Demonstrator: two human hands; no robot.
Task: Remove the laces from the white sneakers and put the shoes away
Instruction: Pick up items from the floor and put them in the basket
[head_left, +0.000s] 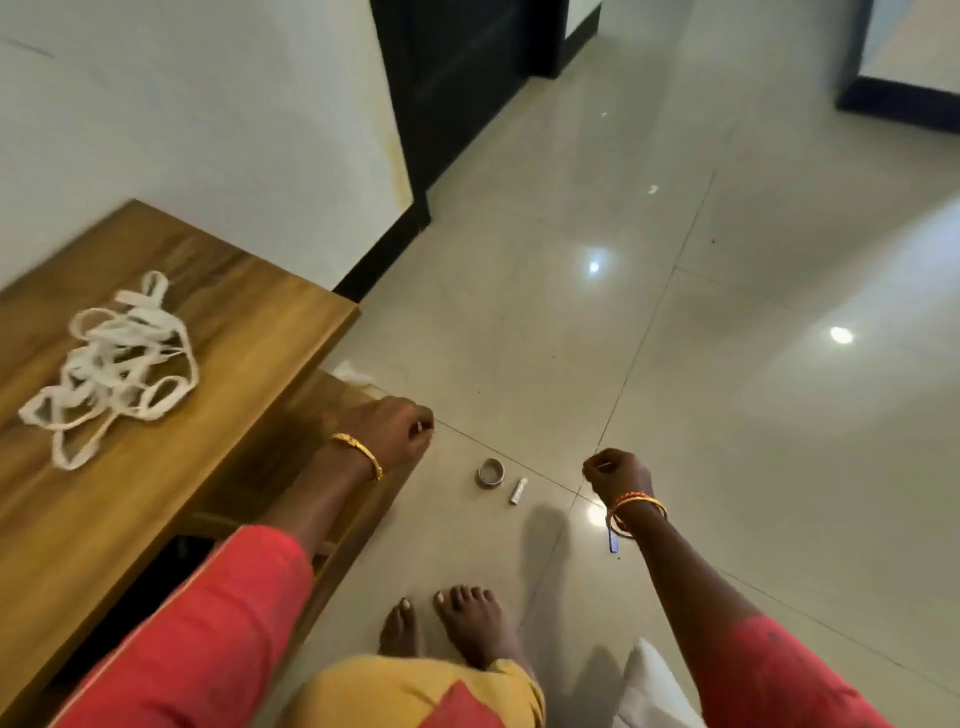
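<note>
I see the tangled white flat shoelaces (111, 366) lying in a loose heap on the brown wood-grain tabletop (249, 291), toward its left side and well back from its right edge. No sneaker shows clearly; a small white shape (349, 370) peeks out just past the tabletop's far right corner, and I cannot tell what it is. My left hand (397, 423) hangs just off the right edge, fingers curled under and gripping nothing I can see, with a gold bangle (358, 454) at the wrist. My right hand (618, 475) hovers over the glossy beige tiled floor (727, 312), fingers likewise curled and holding nothing, with orange and gold bangles (636, 512) on its wrist. Between the hands, on the floor, lie a small metal ring (491, 473) and, just beside it, a short white tube (518, 491). Two bare feet (457, 626) stand nearer to me.
</note>
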